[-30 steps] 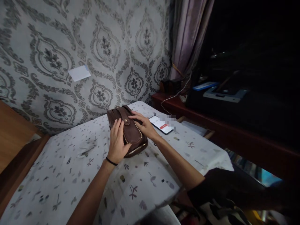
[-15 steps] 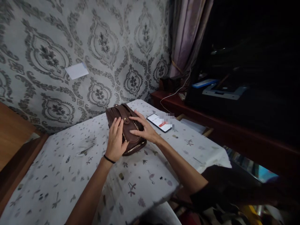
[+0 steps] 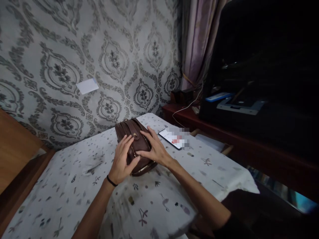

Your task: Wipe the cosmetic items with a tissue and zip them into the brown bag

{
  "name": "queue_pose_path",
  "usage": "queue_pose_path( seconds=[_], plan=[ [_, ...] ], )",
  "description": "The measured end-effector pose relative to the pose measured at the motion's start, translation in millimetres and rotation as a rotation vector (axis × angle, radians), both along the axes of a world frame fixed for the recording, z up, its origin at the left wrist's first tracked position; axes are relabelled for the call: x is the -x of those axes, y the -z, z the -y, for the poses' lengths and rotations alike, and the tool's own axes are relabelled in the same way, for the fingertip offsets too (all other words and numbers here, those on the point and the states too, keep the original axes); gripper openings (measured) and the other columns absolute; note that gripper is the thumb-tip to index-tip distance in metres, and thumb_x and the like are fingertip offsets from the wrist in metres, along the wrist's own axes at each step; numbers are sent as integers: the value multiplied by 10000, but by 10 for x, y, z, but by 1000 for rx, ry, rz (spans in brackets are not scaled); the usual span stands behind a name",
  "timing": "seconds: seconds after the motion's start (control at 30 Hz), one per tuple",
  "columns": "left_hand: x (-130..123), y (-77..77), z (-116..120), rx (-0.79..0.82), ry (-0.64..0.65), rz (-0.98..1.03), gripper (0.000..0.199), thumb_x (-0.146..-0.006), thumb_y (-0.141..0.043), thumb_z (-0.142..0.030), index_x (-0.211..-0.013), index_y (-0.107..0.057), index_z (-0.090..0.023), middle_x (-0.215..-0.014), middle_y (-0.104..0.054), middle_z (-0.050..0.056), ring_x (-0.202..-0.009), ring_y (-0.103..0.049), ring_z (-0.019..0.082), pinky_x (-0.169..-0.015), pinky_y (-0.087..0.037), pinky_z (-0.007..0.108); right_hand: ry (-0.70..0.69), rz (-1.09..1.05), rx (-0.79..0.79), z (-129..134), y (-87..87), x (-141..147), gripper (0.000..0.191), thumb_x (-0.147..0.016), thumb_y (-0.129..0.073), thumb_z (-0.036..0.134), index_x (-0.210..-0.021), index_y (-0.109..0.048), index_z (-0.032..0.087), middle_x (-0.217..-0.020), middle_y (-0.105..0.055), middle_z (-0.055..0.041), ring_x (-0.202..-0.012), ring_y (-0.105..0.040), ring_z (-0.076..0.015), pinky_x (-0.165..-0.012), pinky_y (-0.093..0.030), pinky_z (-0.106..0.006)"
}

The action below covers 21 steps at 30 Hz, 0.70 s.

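Observation:
A brown leather bag (image 3: 138, 144) with gold zips and a snap-fastened strap lies on the patterned white tablecloth (image 3: 74, 172). At its left side rests my left hand (image 3: 122, 162), fingertips near the snap and thumb apart, a black band on the wrist. My right hand (image 3: 157, 149) lies over the bag's right side, fingers spread and the thumb reaching toward its front pocket. Both hands touch the bag without closing round it. A phone (image 3: 169, 137) with a lit screen lies just right of the bag, partly pixelated.
White paper (image 3: 87, 86) is on the patterned wall behind the table. To the right stand a dark red cabinet (image 3: 171, 111), a partly open drawer (image 3: 209, 141) and a large dark screen (image 3: 249, 66). A white cable (image 3: 183, 109) runs down to the table. Wooden furniture (image 3: 20, 146) borders the left.
The view has tilted, so the bag and table sit slightly lower in it. Both hands stay on the bag, with the left thumb lifted a little further from the fingers.

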<state>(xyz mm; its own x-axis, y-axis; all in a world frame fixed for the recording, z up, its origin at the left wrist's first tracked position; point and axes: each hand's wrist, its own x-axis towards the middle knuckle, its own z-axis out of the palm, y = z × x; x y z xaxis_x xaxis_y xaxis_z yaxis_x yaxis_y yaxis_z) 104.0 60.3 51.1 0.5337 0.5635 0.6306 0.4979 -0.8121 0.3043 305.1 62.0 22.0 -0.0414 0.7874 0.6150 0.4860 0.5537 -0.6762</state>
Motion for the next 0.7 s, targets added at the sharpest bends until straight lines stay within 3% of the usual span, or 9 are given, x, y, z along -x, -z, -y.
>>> queue_pose_path(
  seconds=[0.1,0.2,0.23,0.37,0.5,0.6,0.7],
  plan=[
    [50,-149,-303,101,-99,215,463,-938,-484,-346,-1385,-439,-232,-1446,-482,124,-1376,-410,256,-1149,-321,462,92,-81,-21,38,82,109,735,-770,-708,559,-1405,-478,268,-1574,-253,-137,-1470,-247,-318,-1188,-248,-522],
    [46,-359,-855,336,-464,290,406,-915,-457,-345,-1277,-523,-175,-1375,-538,134,-1302,-478,239,-1092,-388,394,143,-149,-34,88,154,186,625,-833,-653,500,-1383,-488,255,-1533,-300,-141,-1458,-270,-305,-1193,-245,-516],
    [30,-422,-1056,391,-531,281,392,-903,-460,-345,-1228,-557,-150,-1330,-566,156,-1291,-485,266,-1078,-395,413,146,-159,-37,105,172,199,600,-846,-637,484,-1381,-486,258,-1522,-310,-139,-1454,-279,-303,-1193,-246,-519],
    [-39,-572,-1688,636,-623,195,343,-871,-492,-459,-934,-640,-156,-1004,-700,159,-1078,-620,331,-864,-518,461,137,-176,-50,151,213,212,558,-879,-583,445,-1392,-465,261,-1511,-316,-136,-1444,-294,-307,-1182,-272,-525],
    [-30,-602,-1980,914,-642,61,377,-845,-520,-544,-815,-611,-180,-798,-711,112,-775,-670,267,-660,-548,422,130,-171,-72,152,232,209,545,-885,-570,425,-1395,-452,272,-1505,-322,-126,-1437,-301,-312,-1175,-294,-521],
    [-5,-598,-2108,1014,-658,-20,388,-812,-582,-570,-804,-608,-183,-751,-698,78,-718,-653,229,-655,-546,395,137,-167,-84,144,238,213,540,-884,-570,422,-1388,-457,266,-1496,-330,-129,-1428,-311,-312,-1178,-292,-516],
    [-14,-577,-2220,1039,-671,-74,372,-859,-588,-526,-921,-637,-162,-883,-698,76,-770,-656,206,-702,-554,397,139,-168,-104,142,244,215,542,-888,-561,420,-1390,-452,246,-1487,-333,-140,-1420,-320,-310,-1181,-290,-511]
  ],
)
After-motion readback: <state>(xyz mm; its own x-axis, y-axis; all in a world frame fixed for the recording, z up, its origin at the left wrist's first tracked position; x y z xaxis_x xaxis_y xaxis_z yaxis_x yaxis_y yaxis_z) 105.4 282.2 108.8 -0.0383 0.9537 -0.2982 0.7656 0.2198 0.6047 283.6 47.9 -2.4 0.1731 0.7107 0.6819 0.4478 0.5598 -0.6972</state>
